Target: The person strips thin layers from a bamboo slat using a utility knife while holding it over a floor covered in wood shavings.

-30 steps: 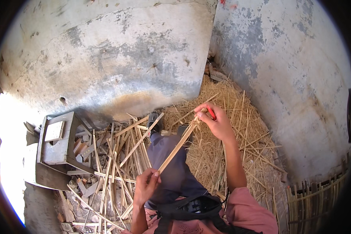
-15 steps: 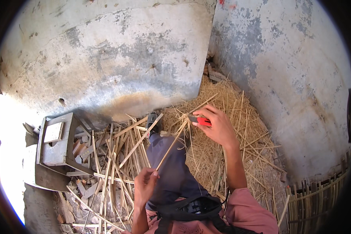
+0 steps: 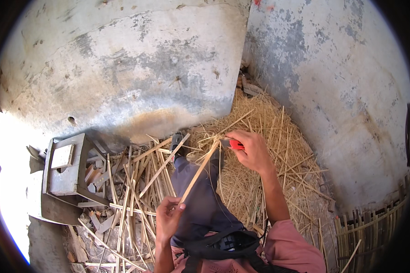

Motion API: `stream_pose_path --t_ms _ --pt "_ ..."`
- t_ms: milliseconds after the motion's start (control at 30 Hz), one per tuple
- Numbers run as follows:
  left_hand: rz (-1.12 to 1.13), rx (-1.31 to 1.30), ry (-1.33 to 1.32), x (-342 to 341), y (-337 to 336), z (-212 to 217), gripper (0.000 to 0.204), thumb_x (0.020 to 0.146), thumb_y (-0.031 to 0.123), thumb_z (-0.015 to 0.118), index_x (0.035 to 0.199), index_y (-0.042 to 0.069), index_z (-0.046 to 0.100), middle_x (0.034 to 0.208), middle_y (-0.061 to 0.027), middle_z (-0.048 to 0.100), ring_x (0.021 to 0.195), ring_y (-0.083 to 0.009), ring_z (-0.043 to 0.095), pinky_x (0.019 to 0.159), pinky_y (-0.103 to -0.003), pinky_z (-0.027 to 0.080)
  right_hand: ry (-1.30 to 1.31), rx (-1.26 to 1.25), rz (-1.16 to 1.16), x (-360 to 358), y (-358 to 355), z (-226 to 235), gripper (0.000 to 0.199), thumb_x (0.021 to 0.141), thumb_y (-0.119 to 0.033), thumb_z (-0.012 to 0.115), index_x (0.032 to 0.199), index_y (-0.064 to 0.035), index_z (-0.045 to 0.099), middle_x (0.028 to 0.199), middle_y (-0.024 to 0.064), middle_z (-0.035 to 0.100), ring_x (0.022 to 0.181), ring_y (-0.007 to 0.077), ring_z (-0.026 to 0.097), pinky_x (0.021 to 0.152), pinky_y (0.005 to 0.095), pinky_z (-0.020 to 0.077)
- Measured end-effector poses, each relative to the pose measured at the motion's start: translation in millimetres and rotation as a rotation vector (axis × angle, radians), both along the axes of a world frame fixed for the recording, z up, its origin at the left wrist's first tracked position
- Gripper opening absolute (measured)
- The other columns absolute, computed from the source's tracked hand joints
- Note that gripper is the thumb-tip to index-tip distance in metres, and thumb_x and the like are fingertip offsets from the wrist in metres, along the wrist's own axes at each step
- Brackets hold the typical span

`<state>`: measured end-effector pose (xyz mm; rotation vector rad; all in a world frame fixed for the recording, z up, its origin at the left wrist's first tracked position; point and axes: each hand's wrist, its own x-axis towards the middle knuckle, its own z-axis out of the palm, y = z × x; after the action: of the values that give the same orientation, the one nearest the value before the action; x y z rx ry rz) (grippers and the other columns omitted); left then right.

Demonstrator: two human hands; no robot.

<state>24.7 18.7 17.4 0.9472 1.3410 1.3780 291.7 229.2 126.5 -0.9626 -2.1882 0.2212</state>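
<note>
My left hand pinches the near end of a thin bamboo strip, which slants up and away over my leg. At its far end, my right hand is closed round a red-handled knife. The knife's dark blade meets the strip near its tip, where thin curled shavings hang. Part of the handle is hidden by my fingers.
Several bamboo strips lie in a loose pile on the left, beside a wooden box frame. A heap of straw-like shavings spreads to the right. Worn walls rise ahead; a slatted bamboo panel stands at the lower right.
The strip in my left hand has turned and now shows a broader face. My right hand and the knife have shifted slightly; the left hand stays nearly in place.
</note>
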Motion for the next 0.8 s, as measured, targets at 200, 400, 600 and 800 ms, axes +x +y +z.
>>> stream_pose_path --t_ms 200,400,600,800 --pt "0.002 0.010 -0.034 -0.3 2.2 0.7 0.022 0.097 0.004 0.079 0.110 -0.001 0.063 0.093 -0.0061 0.071 0.073 -0.0084 0.062 0.065 -0.024 0.050 0.158 -0.332 0.085 4.0 4.8 -1.5 0.020 0.101 -0.021 0.071 0.102 -0.0019 0.076 0.080 0.0102 0.069 0.070 0.0249 0.063 0.067 0.0355 0.0470" --pt "0.015 0.048 -0.040 -2.6 5.3 -9.0 0.022 0.096 0.000 0.079 0.110 -0.001 0.062 0.100 -0.0079 0.073 0.084 -0.0099 0.066 0.074 -0.025 0.053 0.542 -0.863 0.295 12.5 10.5 -22.2 0.025 0.107 -0.021 0.064 0.091 -0.0032 0.070 0.074 -0.0009 0.060 0.064 0.0080 0.046 0.057 0.0291 0.0343" --pt "-0.004 0.073 0.012 -9.2 10.0 -23.9 0.021 0.096 -0.002 0.078 0.110 0.000 0.062 0.103 -0.0086 0.075 0.096 -0.0128 0.069 0.084 -0.027 0.054 0.794 -1.349 0.482 21.3 11.4 -32.0 0.017 0.106 -0.019 0.066 0.093 -0.0092 0.061 0.071 -0.0061 0.043 0.056 0.0033 0.030 0.050 0.0227 0.0220" --pt "-0.039 0.081 0.122 -5.1 17.4 -36.2 0.018 0.098 0.001 0.077 0.109 0.001 0.064 0.097 -0.0060 0.074 0.087 -0.0111 0.067 0.080 -0.027 0.053 0.838 -1.441 0.614 17.9 12.9 -42.1 0.023 0.108 -0.025 0.066 0.091 -0.0118 0.058 0.071 -0.0076 0.039 0.055 0.0032 0.029 0.049 0.0221 0.0209"
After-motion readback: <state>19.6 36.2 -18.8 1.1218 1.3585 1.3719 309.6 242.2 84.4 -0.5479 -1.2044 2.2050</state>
